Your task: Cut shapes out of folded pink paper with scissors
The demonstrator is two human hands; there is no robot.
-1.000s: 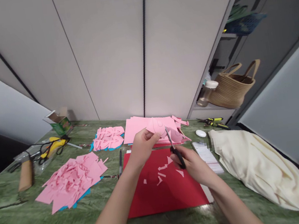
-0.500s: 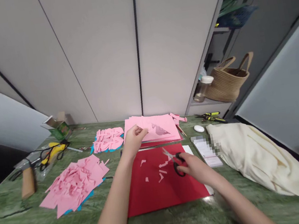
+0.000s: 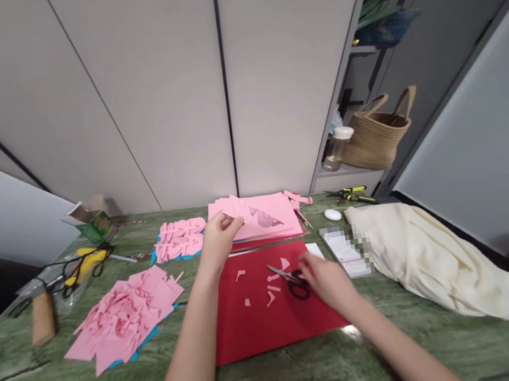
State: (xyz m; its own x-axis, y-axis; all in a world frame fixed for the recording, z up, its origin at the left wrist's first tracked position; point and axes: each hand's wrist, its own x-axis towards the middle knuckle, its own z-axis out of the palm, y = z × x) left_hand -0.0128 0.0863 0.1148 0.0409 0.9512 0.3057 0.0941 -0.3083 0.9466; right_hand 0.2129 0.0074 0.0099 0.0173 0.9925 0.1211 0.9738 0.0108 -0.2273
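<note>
My left hand [image 3: 218, 238] is closed in a pinch over the back of the red sheet, holding a piece of pink paper [image 3: 240, 208] with drawn lines. Behind that piece lies a stack of pink paper [image 3: 276, 205]. On the red sheet [image 3: 257, 331] rest the black-handled scissors [image 3: 297, 285], blades pointing to the back left. Just right of their handles is my right hand [image 3: 327, 277], fingers loosely bent and apart from the scissors. Several small pink paper scraps [image 3: 240, 275] are scattered around the blades.
At left are a heap of pink paper offcuts [image 3: 124, 314], pink cut-outs [image 3: 179, 238], a hammer [image 3: 41, 317], a yellow glue gun [image 3: 87, 263] and a green box [image 3: 96, 225]. At right are a phone [image 3: 341, 247], white mouse [image 3: 332, 215], pliers [image 3: 354, 195] and cream cloth [image 3: 419, 254].
The scissors have left my right hand's grip and lie on the red sheet. My left hand still holds the pink paper piece, which shows more now. The view has shifted slightly.
</note>
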